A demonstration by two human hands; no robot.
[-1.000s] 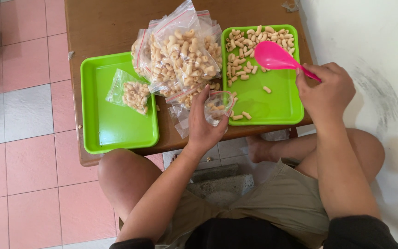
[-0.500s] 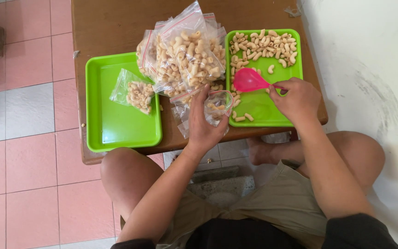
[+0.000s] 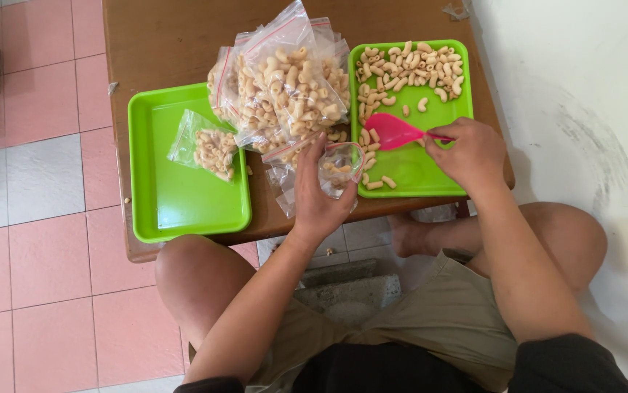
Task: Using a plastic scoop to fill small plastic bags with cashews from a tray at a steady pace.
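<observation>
The left hand (image 3: 321, 200) grips a small clear zip bag (image 3: 342, 169) at the near edge of the wooden table (image 3: 176, 36), fingers wrapped around its lower part and its mouth turned toward the right-hand tray. A few pieces of elbow macaroni lie inside it, though the crumpled plastic makes it hard to tell how full it is. The right hand (image 3: 470, 154) is closed around the handle of a pink plastic scoop (image 3: 395, 131), whose bowl rests low over the right green tray (image 3: 419, 171), just beside the bag's opening. Loose macaroni (image 3: 408, 69) is heaped along the far side of that tray, with scattered pieces (image 3: 379, 182) near the scoop and the front rim.

Between the two trays sits a pile of larger zip bags filled with macaroni (image 3: 288, 91), leaning against each other and overlapping the inner edges of both trays. On the left green tray (image 3: 176, 211) lies one small sealed-looking bag of macaroni (image 3: 208, 149), toward its far right corner. The person sits with bare knees under the table's near edge, on a floor of pink and grey tiles (image 3: 30, 240).
</observation>
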